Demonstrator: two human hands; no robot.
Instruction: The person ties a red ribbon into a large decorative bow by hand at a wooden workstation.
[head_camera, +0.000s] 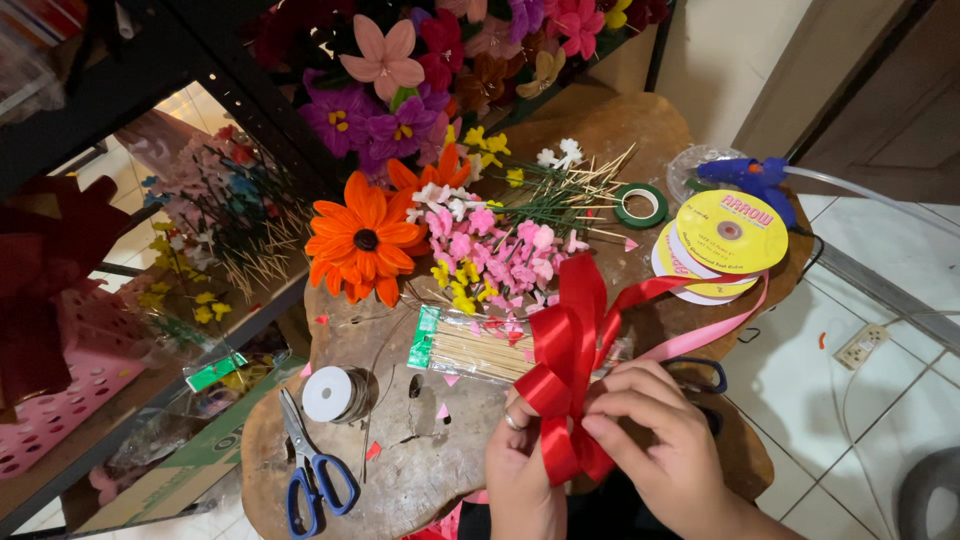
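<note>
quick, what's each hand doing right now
Left hand: closed, pinching the red ribbon bow from below.
Right hand: closed, fingers gripping the same bow at its middle.

Setting: irregular wooden slab table (620, 125) on a white tiled floor (830, 400). Dark metal shelving (150, 90) at left, with a pink plastic basket (60, 400). Cream wall (715, 50) and brown door (880, 90) behind. White power strip (862, 346) on the tiles.
</note>
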